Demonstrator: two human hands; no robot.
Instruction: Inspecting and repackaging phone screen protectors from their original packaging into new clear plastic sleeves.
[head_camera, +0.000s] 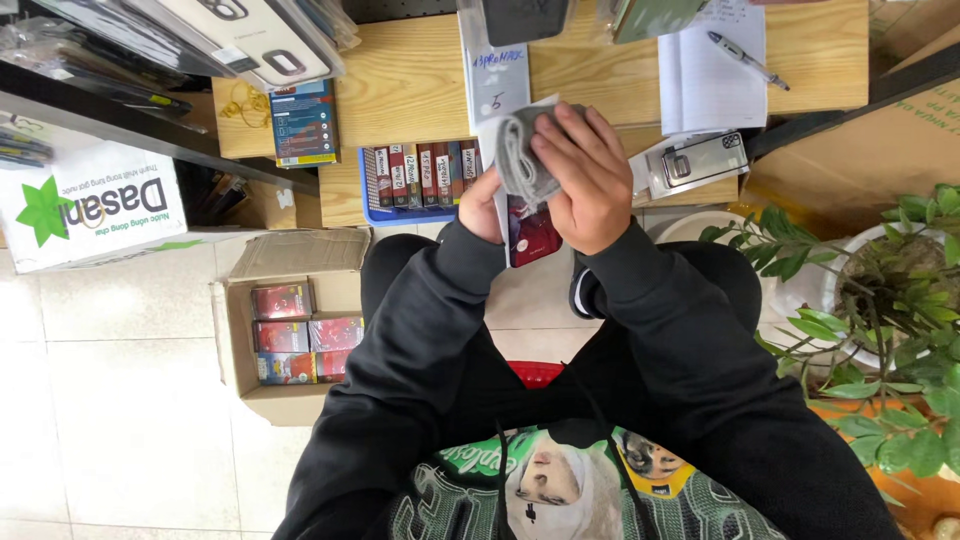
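Hands meet over the lap: the right hand (588, 180) presses a folded grey cloth (522, 155) against a flat dark-red packet (532, 235), which the left hand (483, 207) seems to pinch by its edge, fingers mostly hidden. Beyond lie a wooden desk (420, 80), a notebook (700, 80) with a pen (748, 60), and a boxed phone case (703, 158).

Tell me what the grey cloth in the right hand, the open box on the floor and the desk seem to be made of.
The folded grey cloth under the right hand looks like soft matte fabric, perhaps microfibre: it creases and drapes. The open brown box looks like plain corrugated cardboard, with dull, bent flaps. The pale desk looks like light wood or wood-look laminate, showing grain lines.
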